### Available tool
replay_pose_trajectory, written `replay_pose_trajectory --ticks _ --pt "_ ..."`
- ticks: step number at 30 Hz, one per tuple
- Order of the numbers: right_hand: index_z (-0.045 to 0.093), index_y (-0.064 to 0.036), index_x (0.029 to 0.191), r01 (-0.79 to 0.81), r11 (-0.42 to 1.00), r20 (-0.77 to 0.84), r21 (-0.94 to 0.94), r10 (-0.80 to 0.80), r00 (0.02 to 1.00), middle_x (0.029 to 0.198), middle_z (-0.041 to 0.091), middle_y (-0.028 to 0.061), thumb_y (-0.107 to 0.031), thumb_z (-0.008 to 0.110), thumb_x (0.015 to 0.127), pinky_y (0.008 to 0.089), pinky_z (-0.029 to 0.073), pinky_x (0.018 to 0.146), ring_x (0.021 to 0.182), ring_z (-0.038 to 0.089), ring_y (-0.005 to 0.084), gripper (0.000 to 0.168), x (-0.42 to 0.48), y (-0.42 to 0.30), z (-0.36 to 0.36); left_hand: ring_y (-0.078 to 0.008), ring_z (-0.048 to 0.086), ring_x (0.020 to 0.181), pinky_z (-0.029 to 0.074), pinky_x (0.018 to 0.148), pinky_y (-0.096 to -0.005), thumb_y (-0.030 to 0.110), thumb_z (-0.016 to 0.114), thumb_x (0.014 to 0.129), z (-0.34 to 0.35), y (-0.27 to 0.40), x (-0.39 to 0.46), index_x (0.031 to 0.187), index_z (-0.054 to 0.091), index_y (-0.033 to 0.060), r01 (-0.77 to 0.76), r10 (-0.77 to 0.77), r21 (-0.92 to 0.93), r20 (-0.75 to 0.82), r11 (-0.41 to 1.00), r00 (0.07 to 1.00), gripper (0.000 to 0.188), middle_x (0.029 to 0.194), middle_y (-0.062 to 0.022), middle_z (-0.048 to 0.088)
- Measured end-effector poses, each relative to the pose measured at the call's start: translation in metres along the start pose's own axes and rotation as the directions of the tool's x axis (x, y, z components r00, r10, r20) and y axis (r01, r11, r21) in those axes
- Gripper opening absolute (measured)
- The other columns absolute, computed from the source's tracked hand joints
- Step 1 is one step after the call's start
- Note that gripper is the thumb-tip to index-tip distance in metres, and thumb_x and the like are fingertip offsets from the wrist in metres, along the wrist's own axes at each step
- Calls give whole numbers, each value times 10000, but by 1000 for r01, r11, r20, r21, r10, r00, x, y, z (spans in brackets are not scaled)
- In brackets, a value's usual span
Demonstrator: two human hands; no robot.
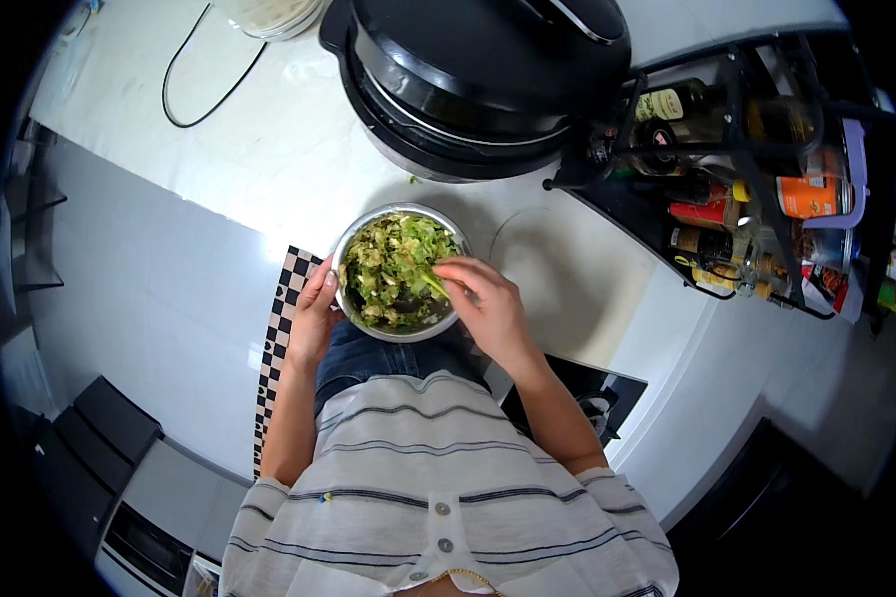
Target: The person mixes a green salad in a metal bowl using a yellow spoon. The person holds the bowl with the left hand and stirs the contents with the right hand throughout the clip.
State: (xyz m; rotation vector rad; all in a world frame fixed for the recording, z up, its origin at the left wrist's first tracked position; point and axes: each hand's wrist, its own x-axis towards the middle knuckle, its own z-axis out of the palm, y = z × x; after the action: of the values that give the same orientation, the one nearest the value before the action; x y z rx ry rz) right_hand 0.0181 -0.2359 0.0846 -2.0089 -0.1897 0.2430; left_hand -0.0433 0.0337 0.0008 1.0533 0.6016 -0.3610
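A round stainless steel bowl (456, 322) is in front of me at the counter's front edge. Inside lies a mix of chopped green leaves and pale yellow, egg-like bits (396, 261). My left hand (316, 306) grips the bowl's left side, thumb near the rim and fingers out of sight beneath. Over the right part of the bowl, my right hand (487, 302) pinches a thin bright green strip (436, 284) that reaches down to the mix. Whether this strip is a utensil handle or a vegetable stem, I cannot tell.
Behind the bowl stands a large black lidded electric cooker (485, 82) on the white counter (216, 164). A black wire rack (732, 149) with bottles and jars is at right. A black cable (168, 97) and a clear container (276, 19) are at back left.
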Motion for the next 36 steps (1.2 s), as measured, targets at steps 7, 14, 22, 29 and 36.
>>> replay_pose_trajectory --ticks 7,14,22,29,36 --pt "753 -55 1124 132 908 -20 -397 -153 988 1030 740 127 -129 722 939 389 582 784 911 716 308 201 -5 2 2 -155 593 1239 567 938 -385 305 508 1113 -4 2 5 1578 454 131 4 -4 14 39 1000 999 500 1450 -30 586" --pt "734 -66 1146 -10 710 -13 -704 2 1000 952 736 112 -236 749 910 405 576 700 786 722 302 291 -38 17 -7 -164 602 1176 537 961 -376 309 546 1098 27 -5 30 1566 475 160 106 -113 49 192 993 975 496 1380 -42 622" --pt "751 -114 1170 -100 745 -108 -660 38 993 1008 770 99 -228 720 935 388 589 719 833 747 293 264 -35 9 -19 -256 639 702 517 672 -370 233 699 980 63 16 109 1088 753 53 -425 563 749 85 508 822 216 868 -127 638" --pt "752 -135 1162 -134 776 -145 -616 55 988 1048 774 90 -238 712 942 398 594 728 851 750 292 246 -38 11 -12 -337 672 831 548 755 -435 127 797 808 97 25 144 1013 712 18 -435 728 898 255 67 637 247 989 -122 646" --pt "747 -113 1119 -138 791 -170 -596 43 984 950 763 115 -221 720 933 415 577 689 801 739 300 216 -45 14 -16 -313 654 833 529 742 -427 77 779 818 83 16 145 898 708 23 -520 688 812 218 266 693 120 927 -109 656"
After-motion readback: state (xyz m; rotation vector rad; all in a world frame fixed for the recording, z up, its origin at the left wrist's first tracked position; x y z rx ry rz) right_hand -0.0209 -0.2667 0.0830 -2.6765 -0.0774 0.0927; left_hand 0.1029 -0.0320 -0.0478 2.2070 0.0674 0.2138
